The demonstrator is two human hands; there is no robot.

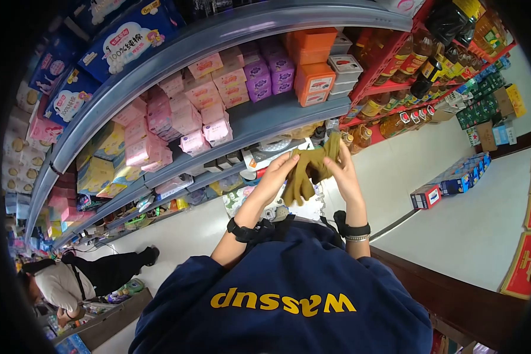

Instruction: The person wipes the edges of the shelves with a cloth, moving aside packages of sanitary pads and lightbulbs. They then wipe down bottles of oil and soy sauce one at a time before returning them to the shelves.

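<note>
A soft olive-green glove (302,184) hangs in front of my chest, with finger-like ends drooping at its lower edge. My left hand (278,172) pinches it on one side with thumb and fingers. On the other side, my right hand (342,170) grips its raised part, which points up toward the shelf. Both hands are closed on the fabric, and folds hide some of the fingertips. Each wrist wears a black band. Below the glove, a white patterned surface (312,206) shows partly between my arms.
Shelves (265,127) with pink, purple and orange packs curve along the left and front. Oil bottles (404,59) fill a red rack at the right. Blue boxes (457,177) stand by the white surface. Another person (65,280) is at the lower left.
</note>
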